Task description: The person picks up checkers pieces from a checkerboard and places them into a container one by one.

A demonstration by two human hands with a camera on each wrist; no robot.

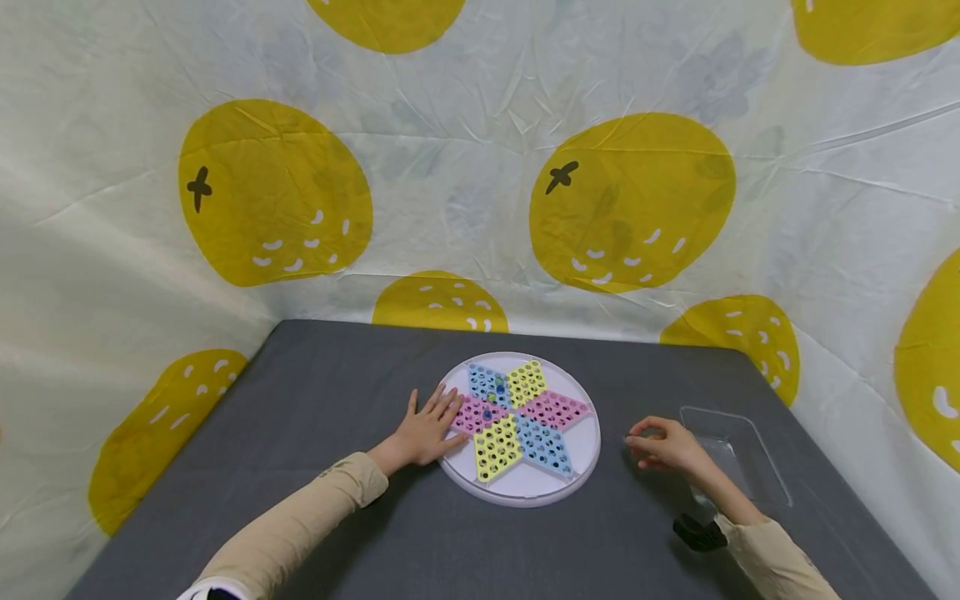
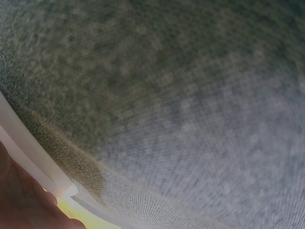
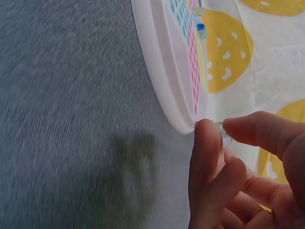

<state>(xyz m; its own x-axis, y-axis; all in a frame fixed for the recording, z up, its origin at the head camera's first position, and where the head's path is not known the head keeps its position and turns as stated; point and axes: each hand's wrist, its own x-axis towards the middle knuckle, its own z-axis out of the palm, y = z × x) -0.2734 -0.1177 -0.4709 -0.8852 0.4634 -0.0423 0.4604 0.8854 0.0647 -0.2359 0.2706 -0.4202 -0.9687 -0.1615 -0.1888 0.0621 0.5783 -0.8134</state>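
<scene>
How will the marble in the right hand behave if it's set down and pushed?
The marble looks rounded, so it would probably roll on the flat table. Its smooth, glassy surface may slip easily from the right hand.

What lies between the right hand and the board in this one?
The head view shows only bare table between the right hand and the board; the marble is pinched in that hand.

Head view forward and down, close wrist views, board [image 1: 525, 480] shared by head and right wrist
</scene>
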